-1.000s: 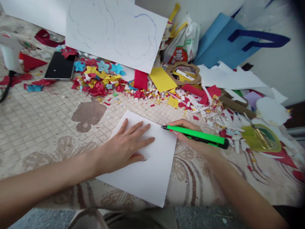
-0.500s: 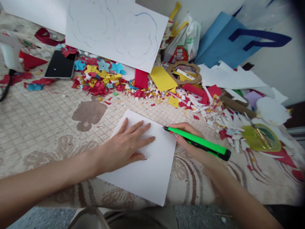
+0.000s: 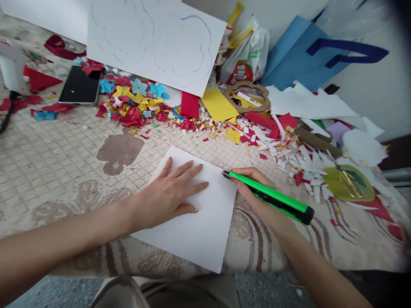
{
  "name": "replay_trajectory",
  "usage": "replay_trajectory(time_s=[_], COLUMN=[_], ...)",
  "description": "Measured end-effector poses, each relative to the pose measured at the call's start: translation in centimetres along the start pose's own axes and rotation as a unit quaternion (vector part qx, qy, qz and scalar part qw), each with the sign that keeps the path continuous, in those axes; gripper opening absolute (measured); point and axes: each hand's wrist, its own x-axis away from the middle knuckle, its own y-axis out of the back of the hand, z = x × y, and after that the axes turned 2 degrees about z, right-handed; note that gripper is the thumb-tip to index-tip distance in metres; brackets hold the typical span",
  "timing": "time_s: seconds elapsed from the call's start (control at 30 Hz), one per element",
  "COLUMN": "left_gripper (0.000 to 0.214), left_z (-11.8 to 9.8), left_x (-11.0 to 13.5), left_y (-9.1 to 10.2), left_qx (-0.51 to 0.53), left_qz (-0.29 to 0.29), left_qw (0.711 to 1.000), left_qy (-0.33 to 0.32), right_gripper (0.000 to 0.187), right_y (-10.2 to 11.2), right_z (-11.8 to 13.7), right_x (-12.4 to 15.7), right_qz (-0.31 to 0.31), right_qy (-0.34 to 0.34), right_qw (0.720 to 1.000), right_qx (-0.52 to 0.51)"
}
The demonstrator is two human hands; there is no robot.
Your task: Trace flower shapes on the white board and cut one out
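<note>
A white sheet of paper [image 3: 195, 233] lies at an angle near the table's front edge. My left hand [image 3: 175, 190] rests flat on its upper left part, fingers spread. In my right hand [image 3: 257, 188] is a green and black utility knife [image 3: 272, 192], gripped between thumb and fingers. The knife's tip points left over the sheet's upper right corner; whether it touches the paper I cannot tell. Part of the sheet is hidden under my left hand.
Coloured paper flowers [image 3: 135, 100] and scraps lie along the back, beside a phone [image 3: 80, 85]. A white board with drawn outlines [image 3: 154, 42] stands behind them. Scissors [image 3: 349, 182] sit on a yellow-green piece at right. A blue bag [image 3: 295, 55] leans on the wall.
The utility knife has tilted a little, its back end lower and its tip slightly to the right. My left hand stays in place on the paper.
</note>
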Motion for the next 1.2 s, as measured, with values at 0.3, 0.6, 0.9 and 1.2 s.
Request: replay_trajectory(time_s=[0.3,0.6,0.9,1.2], left_gripper=[0.051,0.055,0.049,0.049], left_z=[-0.1,-2.0,-1.2,-1.4], left_x=[0.2,0.5,0.5,0.4], left_y=[-0.3,-0.9,-1.3,-1.2], left_qx=[-0.001,-0.041,-0.003,0.004], left_qz=[-0.032,-0.075,-0.045,-0.042], left_qw=[0.999,0.996,0.999,0.999], left_qy=[-0.001,0.028,-0.023,-0.019], right_gripper=[0.016,0.013,0.012,0.014], right_y=[-0.2,0.9,0.2,-0.9], right_z=[0.2,-0.1,0.6,0.8], right_x=[0.2,-3.2,-2.8,-0.9], right_qz=[-0.012,0.073,0.042,-0.01], right_qy=[-0.011,0.027,0.03,0.008], right_qw=[1.0,0.997,0.999,1.0], right_qx=[-0.008,-0.015,0.0,-0.019])
